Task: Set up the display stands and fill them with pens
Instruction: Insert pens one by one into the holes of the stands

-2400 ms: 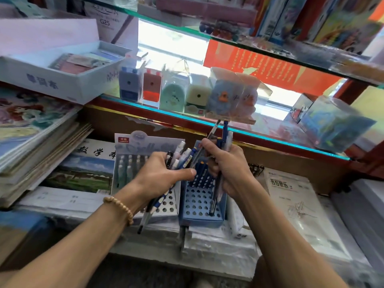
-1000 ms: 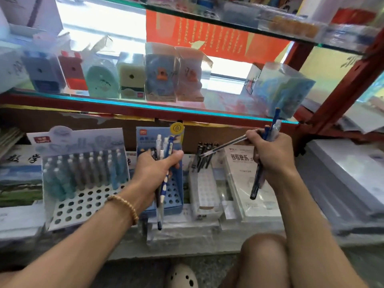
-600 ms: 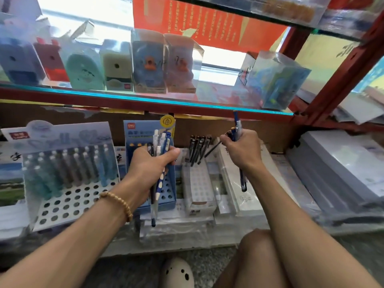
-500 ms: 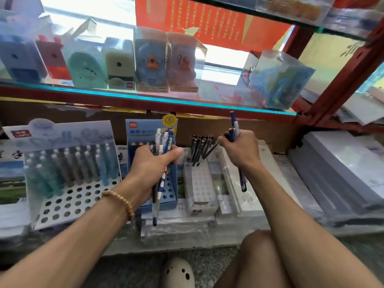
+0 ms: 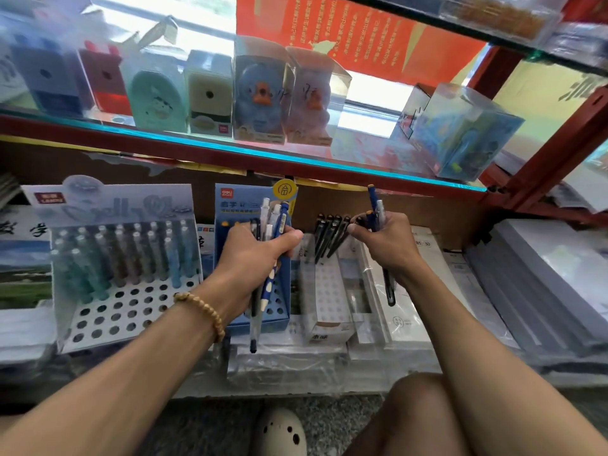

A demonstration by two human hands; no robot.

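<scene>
While my left hand (image 5: 255, 258) curls round a bundle of pens (image 5: 268, 245), white and blue ones with one spotted barrel hanging below my fist, my right hand (image 5: 385, 245) grips a few more pens (image 5: 378, 212), its forefinger and thumb reaching toward the black pens (image 5: 329, 235) that stand in the back rows of the white stand (image 5: 325, 297) between my hands. Behind my left hand sits the blue stand (image 5: 279, 304), its front holes unfilled; its backing card bears a small red logo, a round yellow tag and Chinese writing I cannot make out. Further out to the left of that hand, the large pale stand (image 5: 125, 311) holds rows of teal, grey and blue pens at the back, with open holes in front; its card carries a red label too blurred to read. All three stands rest on plastic-wrapped stacks of paper (image 5: 289, 360) on the lower shelf. Above my hands a glass shelf (image 5: 296, 156) carries boxed pencil sharpeners (image 5: 260, 93), with a red banner of yellow Chinese text behind. A beaded bracelet (image 5: 200, 311) circles my left wrist.
</scene>
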